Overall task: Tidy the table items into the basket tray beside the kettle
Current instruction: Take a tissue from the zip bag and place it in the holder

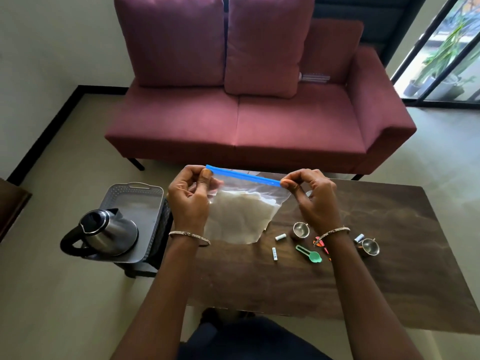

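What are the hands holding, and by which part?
A clear zip bag, held up by its blue seal strip: the left hand pinches the strip's left end, the right hand its right end.

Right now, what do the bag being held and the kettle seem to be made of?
Clear zip bag with blue seal strip: thin see-through plastic, glossy, wrinkled. Silver kettle with black handle: probably stainless steel, given its mirror-like reflections; the handle looks plastic.

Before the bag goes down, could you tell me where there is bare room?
The tray is bare behind the kettle. The table is bare along its near edge and right end; crowded around the cups, batteries and scoop.
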